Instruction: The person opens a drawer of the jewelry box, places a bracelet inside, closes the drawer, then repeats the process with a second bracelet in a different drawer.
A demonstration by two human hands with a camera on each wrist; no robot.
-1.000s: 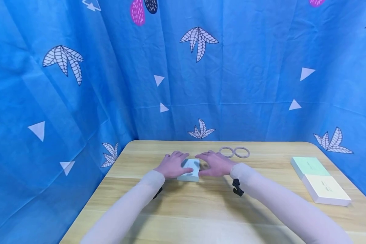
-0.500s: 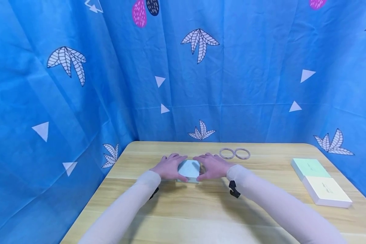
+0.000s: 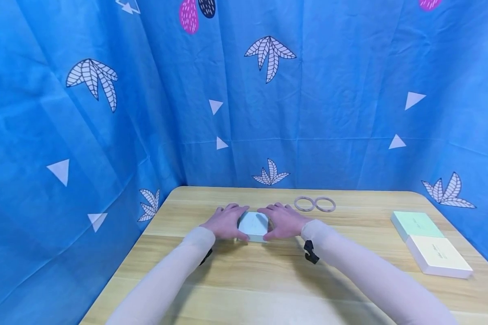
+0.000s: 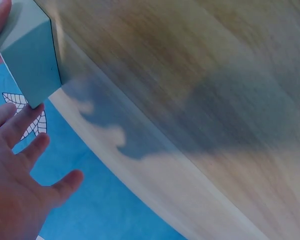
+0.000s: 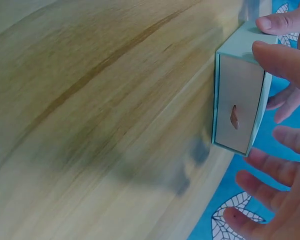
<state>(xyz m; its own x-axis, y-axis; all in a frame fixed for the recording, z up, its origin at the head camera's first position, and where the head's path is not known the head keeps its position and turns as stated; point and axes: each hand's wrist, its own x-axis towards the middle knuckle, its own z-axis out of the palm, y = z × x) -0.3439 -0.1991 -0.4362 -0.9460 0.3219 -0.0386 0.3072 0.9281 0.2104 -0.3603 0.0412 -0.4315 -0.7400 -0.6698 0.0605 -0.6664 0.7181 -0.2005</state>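
Observation:
A pale blue-green drawer box point(image 3: 253, 225) lies on the wooden table between the two hands. My left hand point(image 3: 226, 222) pinches its left end, thumb at the near side and index finger at the far side. At the right end my right hand point(image 3: 283, 221) grips it the same way. In the right wrist view the box's whitish end face point(image 5: 237, 95) carries a small copper-coloured pull tab point(image 5: 234, 117). The index fingertip of my left hand point(image 4: 15, 185) touches a corner of the box point(image 4: 35, 62) in the left wrist view; the other fingers spread apart from it.
Two thin pinkish rings point(image 3: 304, 204) lie side by side behind my right hand. At the table's right edge, a mint green box point(image 3: 417, 224) adjoins a cream box point(image 3: 439, 256). A blue patterned curtain point(image 3: 329, 99) hangs round the table's back and sides.
My left thumb has come down from over the box's top to its near side. My right hand has moved left, onto the box's right end.

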